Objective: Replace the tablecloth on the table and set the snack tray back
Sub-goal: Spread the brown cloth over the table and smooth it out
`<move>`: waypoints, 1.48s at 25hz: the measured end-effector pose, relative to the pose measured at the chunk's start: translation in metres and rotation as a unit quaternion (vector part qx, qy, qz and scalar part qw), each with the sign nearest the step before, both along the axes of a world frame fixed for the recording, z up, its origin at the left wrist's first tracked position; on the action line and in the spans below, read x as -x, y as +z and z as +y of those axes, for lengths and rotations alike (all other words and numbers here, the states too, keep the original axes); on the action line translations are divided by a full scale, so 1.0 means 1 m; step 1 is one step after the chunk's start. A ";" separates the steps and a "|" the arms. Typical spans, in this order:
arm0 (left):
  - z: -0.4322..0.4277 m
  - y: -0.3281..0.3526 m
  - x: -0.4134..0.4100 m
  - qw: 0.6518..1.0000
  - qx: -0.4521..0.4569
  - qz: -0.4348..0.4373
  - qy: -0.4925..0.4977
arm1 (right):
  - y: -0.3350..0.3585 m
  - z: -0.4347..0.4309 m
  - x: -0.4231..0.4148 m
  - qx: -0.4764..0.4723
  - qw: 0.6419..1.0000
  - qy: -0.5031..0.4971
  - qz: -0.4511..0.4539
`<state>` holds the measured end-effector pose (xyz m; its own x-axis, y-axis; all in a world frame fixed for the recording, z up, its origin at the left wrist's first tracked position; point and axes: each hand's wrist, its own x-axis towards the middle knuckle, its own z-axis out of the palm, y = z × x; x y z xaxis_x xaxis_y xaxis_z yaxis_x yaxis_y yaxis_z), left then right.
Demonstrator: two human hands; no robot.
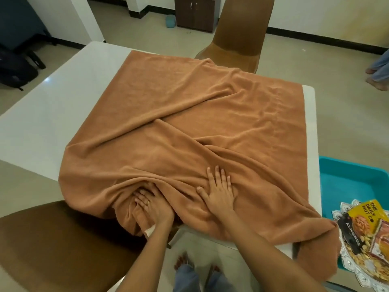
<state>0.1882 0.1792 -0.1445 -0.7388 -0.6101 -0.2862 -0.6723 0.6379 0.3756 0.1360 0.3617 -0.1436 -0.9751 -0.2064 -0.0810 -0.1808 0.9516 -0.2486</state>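
Observation:
An orange-brown tablecloth (189, 114) lies wrinkled across the white table (52, 106), with its near edge bunched and hanging over the front. My left hand (153, 207) grips a bunched fold of the cloth at the near edge, fingers curled into the fabric. My right hand (221, 192) lies flat on the cloth just to the right, fingers straight and spread. The silver snack tray (362, 245), holding packets of almonds and other snacks, sits off the table at the lower right.
A teal plastic bin (353, 180) stands beside the table's right side, behind the snack tray. One brown chair (240, 36) is at the far side, another brown chair (52, 245) at my near left. A person's feet (379, 76) show at the far right.

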 end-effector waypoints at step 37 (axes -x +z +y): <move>-0.187 0.026 0.033 0.995 -0.091 -0.009 0.047 | 0.023 -0.198 0.013 0.127 0.984 -0.115 0.044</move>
